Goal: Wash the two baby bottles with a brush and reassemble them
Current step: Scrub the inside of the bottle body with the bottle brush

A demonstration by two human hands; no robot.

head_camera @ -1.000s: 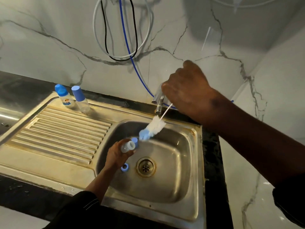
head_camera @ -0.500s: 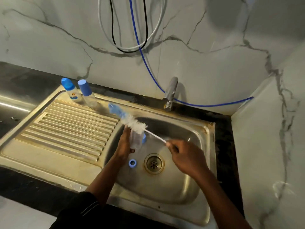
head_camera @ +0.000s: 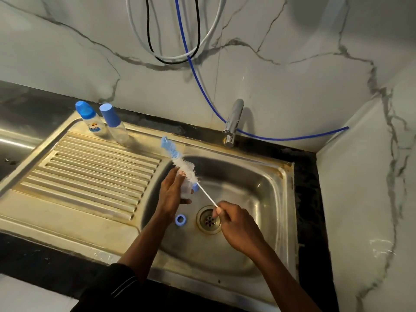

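small clear bottle (head_camera: 186, 190) is held over the left part of the sink (head_camera: 258, 183) basin, its mouth hidden behind bristles. left grip (head_camera: 170, 194) is wrapped round its body, fingers curled on it. a blue piece (head_camera: 195, 187) shows at the bottle's right edge; cannot tell what it is. brush (head_camera: 182, 165) lies slantwise across the bottle's top, white bristles touching it, blue tip reaching past toward the drainboard (head_camera: 90, 176); it does not look to be inside the bottle. right grip (head_camera: 236, 224) is pinched on the end of the thin white handle, above the drain (head_camera: 209, 220). judgement: the bottle is light, thin plastic, probably slippery, best held round mid-body, firm without squeezing. the handle looks thin and whippy, so a hold nearer the bristles should steer the tip into the mouth better. blue ring (head_camera: 180, 219) lies loose on the basin floor just left of the drain. printed bottle (head_camera: 92, 123) and plain bottle (head_camera: 114, 124) stand capped, side by side, at the drainboard's back, well apart from both hands. tap (head_camera: 233, 122) stands behind the basin.
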